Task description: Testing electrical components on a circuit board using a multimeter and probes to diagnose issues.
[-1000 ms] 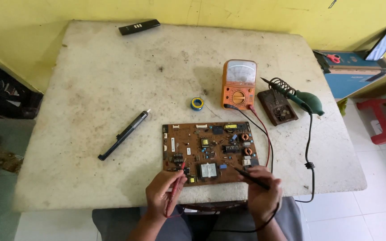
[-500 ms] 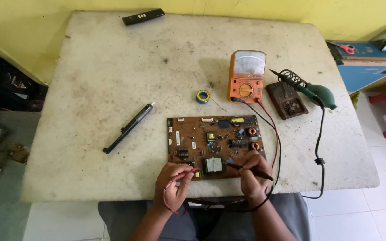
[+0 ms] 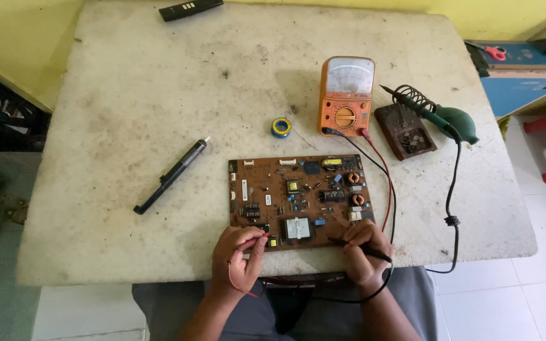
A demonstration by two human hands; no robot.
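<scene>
A worn, stained pale table [image 3: 127,95] is seen from above. On it are laid: a brown circuit board [image 3: 301,196] near the front edge, an orange analog multimeter [image 3: 346,96] behind the board, a small blue-and-yellow solder roll [image 3: 280,127] just left of the meter, a soldering iron stand [image 3: 406,131] to the right of the meter with a green-handled soldering iron [image 3: 440,117] rested on it, a black pen-shaped tool [image 3: 172,175] left of the board, and a black remote [image 3: 191,8] at the far edge.
</scene>
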